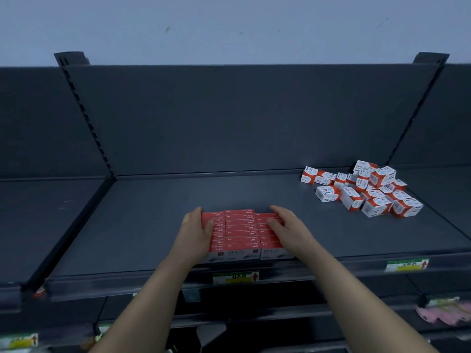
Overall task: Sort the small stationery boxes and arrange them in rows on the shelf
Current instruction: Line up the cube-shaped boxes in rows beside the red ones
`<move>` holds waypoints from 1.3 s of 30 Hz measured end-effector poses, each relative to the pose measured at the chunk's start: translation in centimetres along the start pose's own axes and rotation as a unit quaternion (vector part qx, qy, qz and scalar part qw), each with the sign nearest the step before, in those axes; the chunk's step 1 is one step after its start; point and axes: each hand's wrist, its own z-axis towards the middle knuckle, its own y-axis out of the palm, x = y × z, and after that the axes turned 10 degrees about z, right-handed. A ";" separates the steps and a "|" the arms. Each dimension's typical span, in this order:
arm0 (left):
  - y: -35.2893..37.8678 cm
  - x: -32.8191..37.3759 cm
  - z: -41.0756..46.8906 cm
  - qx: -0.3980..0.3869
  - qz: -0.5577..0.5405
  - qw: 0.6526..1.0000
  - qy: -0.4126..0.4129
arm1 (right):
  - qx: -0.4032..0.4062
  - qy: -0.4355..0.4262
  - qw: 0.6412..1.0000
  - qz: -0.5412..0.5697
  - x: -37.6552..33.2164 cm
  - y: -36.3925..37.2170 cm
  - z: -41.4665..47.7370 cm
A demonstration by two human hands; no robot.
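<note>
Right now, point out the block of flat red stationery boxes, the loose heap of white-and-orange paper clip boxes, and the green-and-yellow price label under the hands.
Block of flat red stationery boxes (240, 229): head view, top face.
Loose heap of white-and-orange paper clip boxes (367, 189): head view, middle box.
Green-and-yellow price label (235, 277): head view, label centre.

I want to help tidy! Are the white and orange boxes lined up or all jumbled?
Jumbled. The white and orange boxes lie in a loose heap on the shelf, tilted every which way, some on top of others.

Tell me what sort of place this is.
Most likely a shop's stationery aisle: dark metal shelf on slotted uprights, price labels along its front edge, and many identical red boxes and paper clip boxes as stock.
</note>
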 end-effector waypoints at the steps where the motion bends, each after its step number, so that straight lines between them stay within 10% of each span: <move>1: -0.2 0.0 0.0 0.004 0.009 1.000 0.004 | 0.002 -0.003 1.000 -0.011 -0.2 -0.2 -0.1; 13: -3.6 3.8 -0.6 0.131 0.203 0.962 0.131 | 0.101 -0.129 0.960 -0.226 -4.5 -3.6 -1.1; 39: 14.4 28.2 -0.9 0.101 0.174 0.964 0.171 | 0.108 -0.112 0.939 -0.306 9.7 -28.2 -2.1</move>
